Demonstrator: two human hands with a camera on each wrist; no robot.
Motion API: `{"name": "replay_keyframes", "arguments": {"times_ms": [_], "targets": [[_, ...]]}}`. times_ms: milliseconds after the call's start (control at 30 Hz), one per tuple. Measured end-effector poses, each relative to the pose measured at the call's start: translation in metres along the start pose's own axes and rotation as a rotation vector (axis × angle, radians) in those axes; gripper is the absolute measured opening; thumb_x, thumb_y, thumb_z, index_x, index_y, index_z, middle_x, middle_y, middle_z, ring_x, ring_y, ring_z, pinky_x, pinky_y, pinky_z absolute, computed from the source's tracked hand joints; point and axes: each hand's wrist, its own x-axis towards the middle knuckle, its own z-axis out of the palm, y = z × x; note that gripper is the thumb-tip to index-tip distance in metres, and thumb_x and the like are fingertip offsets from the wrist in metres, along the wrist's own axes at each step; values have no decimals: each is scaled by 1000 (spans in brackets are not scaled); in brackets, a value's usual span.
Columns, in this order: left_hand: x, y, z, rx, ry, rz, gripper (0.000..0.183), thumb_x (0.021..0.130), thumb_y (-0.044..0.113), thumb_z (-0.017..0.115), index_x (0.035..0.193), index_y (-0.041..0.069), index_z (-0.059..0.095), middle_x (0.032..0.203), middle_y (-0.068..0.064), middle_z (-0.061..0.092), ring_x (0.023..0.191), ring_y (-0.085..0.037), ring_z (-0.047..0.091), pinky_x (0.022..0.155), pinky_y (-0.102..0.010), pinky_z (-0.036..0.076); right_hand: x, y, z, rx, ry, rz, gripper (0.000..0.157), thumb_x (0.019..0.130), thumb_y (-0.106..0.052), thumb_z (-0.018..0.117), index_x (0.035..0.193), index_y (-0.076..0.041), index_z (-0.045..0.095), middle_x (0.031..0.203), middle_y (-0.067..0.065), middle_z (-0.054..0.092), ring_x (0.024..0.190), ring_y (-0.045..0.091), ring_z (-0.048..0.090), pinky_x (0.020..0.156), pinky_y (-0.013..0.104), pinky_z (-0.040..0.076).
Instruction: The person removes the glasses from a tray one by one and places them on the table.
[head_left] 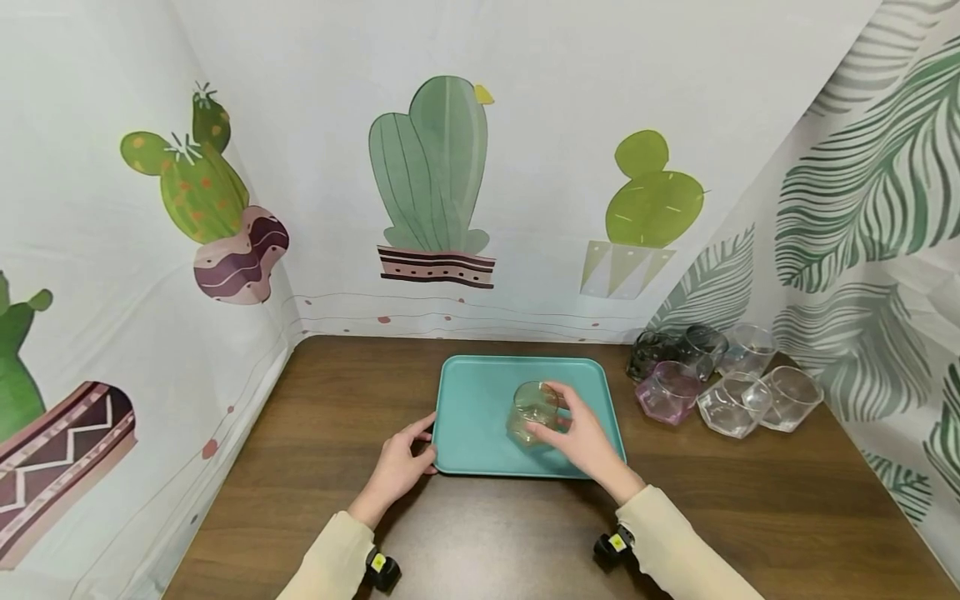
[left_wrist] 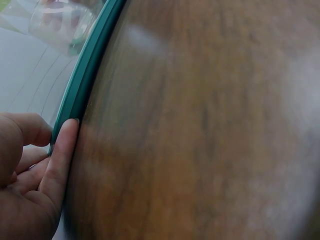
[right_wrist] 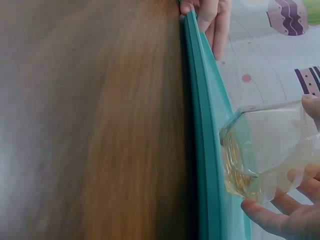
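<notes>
A teal rectangular tray (head_left: pixel 476 433) lies on the wooden table. My left hand (head_left: pixel 401 462) holds it by the near left corner; in the left wrist view the thumb (left_wrist: pixel 62 150) lies along the tray's outer wall and the other fingers bend at the rim. With my right hand (head_left: pixel 581 433) I grip a faintly amber, see-through drinking glass (head_left: pixel 534 408) over the tray, right of its middle. In the right wrist view the glass (right_wrist: pixel 270 145) has a faceted base and sits between thumb and spread fingers, its mouth towards the palm. It looks empty.
Several faceted glasses stand in a cluster right of the tray: a purple one (head_left: pixel 667 392), dark ones such as the smoky glass (head_left: pixel 703 350), and clear ones such as the front glass (head_left: pixel 735 407). A cactus-printed cloth (head_left: pixel 525 317) hangs behind the table (head_left: pixel 360 375).
</notes>
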Motion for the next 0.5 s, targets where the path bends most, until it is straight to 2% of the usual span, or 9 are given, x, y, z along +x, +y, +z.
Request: {"name": "replay_keyframes", "arguments": {"times_ms": [500], "targets": [[1, -1, 0, 25, -11, 0, 58, 93, -5, 61, 151, 2, 54, 117, -24, 65, 64, -17, 70, 59, -26, 64, -41, 8, -55, -107, 139, -71, 66, 89, -16, 84, 146, -7, 52, 138, 18, 61, 126, 36, 60, 97, 51, 60]]}}
